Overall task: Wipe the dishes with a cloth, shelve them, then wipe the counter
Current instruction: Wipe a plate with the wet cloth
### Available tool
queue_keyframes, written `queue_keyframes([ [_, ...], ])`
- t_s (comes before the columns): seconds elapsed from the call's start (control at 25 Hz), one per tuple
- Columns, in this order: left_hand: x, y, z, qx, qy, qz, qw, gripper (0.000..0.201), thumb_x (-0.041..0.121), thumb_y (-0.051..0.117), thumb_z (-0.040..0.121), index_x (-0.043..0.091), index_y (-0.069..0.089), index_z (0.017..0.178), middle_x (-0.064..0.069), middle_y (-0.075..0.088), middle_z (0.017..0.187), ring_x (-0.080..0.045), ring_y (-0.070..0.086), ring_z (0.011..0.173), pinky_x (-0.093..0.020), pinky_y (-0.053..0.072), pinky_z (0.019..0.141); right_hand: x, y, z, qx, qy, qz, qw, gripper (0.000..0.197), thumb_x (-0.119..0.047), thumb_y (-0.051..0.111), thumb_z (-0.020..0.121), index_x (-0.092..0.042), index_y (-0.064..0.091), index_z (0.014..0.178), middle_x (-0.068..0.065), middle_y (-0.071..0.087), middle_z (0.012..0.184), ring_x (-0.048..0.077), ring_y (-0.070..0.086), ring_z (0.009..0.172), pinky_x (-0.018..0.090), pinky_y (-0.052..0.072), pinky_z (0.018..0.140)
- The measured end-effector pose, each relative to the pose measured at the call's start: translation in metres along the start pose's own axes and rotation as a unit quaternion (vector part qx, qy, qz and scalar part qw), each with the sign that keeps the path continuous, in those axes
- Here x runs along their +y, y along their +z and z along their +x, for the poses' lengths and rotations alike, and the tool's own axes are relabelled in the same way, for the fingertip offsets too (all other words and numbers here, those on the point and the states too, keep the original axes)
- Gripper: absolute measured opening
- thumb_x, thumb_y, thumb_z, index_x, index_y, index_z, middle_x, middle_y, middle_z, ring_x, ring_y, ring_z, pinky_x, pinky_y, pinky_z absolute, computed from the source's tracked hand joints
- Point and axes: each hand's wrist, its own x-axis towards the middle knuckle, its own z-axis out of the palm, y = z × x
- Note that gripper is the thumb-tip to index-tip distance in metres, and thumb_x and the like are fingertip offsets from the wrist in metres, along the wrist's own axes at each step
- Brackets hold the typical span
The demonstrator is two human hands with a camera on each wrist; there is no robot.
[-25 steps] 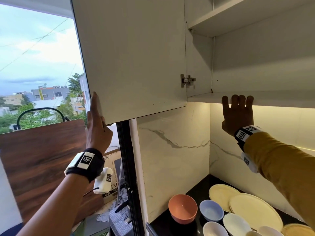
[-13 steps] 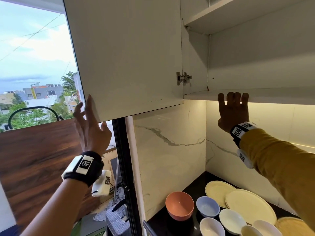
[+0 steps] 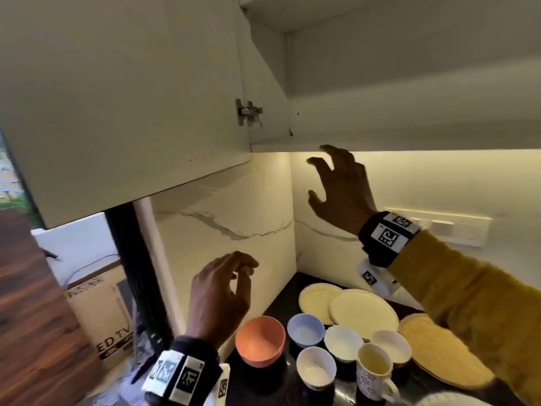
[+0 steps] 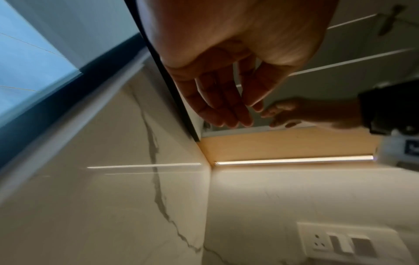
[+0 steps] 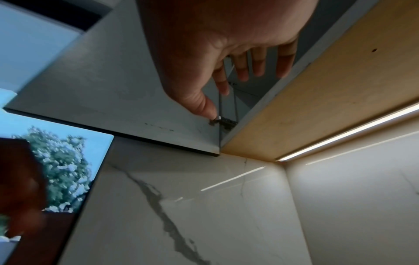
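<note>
Both hands are hanging empty with loosely spread fingers: the left hand [image 3: 218, 300] below the open cabinet door [image 3: 123, 106], the right hand [image 3: 341, 190] just under the cabinet's bottom edge. The dishes [image 3: 363, 312] are sitting on the counter [image 3: 281, 300] beneath the cabinet.

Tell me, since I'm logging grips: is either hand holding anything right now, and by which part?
Nothing is held. The left hand hangs loose below the open cupboard door; the right hand is spread under the cupboard, touching nothing.
</note>
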Motion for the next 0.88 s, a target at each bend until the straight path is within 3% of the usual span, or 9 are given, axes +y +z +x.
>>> queue_keyframes([
  [0.12,-0.001,0.041,-0.013,-0.116,0.027,-0.031,0.992,0.025,0.011,0.065,0.092,0.034,0.071,0.098,0.022,0.071,0.090,-0.001,0.067,0.080,-0.031,0.057,0.070,-0.014,-0.019,-0.047,-0.023,-0.006,0.097,0.995,0.027,-0.039,0.061,0.090,-0.026,0.070,0.112,-0.002,0.070,0.114,0.026,0.066,0.104,0.043,0.055,0.084],
  [0.2,0.000,0.069,-0.024,-0.188,0.032,-0.069,0.979,0.021,0.017,0.063,0.093,0.036,0.070,0.098,0.023,0.071,0.091,-0.001,0.067,0.080,-0.030,0.056,0.069,-0.019,-0.030,-0.080,-0.072,0.017,0.127,0.989,0.023,-0.041,0.054,0.091,-0.028,0.072,0.094,-0.009,0.073,0.089,0.019,0.070,0.082,0.038,0.057,0.070],
  [0.28,0.003,0.097,-0.036,-0.258,0.047,-0.119,0.958,0.017,0.022,0.062,0.094,0.037,0.070,0.099,0.026,0.071,0.092,0.000,0.067,0.081,-0.023,0.054,0.068,-0.020,-0.037,-0.115,-0.120,0.037,0.128,0.984,0.023,-0.040,0.053,0.092,-0.028,0.072,0.088,-0.010,0.073,0.078,0.014,0.070,0.072,0.036,0.056,0.065],
  [0.44,0.006,0.147,-0.065,-0.366,0.084,-0.184,0.909,0.016,0.030,0.057,0.095,0.038,0.069,0.102,0.023,0.071,0.091,-0.002,0.067,0.084,-0.032,0.057,0.073,-0.016,-0.039,-0.184,-0.195,0.093,0.113,0.970,0.026,-0.044,0.052,0.094,-0.030,0.073,0.089,-0.012,0.073,0.076,0.006,0.067,0.068,0.032,0.055,0.066],
  [0.68,0.021,0.203,-0.104,-0.493,0.130,-0.225,0.830,0.017,0.034,0.053,0.096,0.041,0.067,0.105,0.024,0.072,0.097,0.001,0.066,0.088,-0.033,0.055,0.074,0.000,-0.042,-0.295,-0.264,0.259,0.060,0.927,0.026,-0.047,0.050,0.095,-0.031,0.070,0.092,-0.010,0.071,0.076,0.009,0.064,0.067,0.033,0.052,0.062],
  [0.88,0.037,0.235,-0.129,-0.549,0.139,-0.259,0.782,0.021,0.024,0.061,0.098,0.044,0.067,0.100,0.029,0.069,0.094,0.005,0.065,0.090,-0.018,0.048,0.072,0.024,-0.077,-0.367,-0.289,0.401,0.007,0.869,0.025,-0.050,0.052,0.093,-0.036,0.073,0.095,-0.017,0.073,0.085,0.003,0.064,0.073,0.022,0.049,0.067],
])
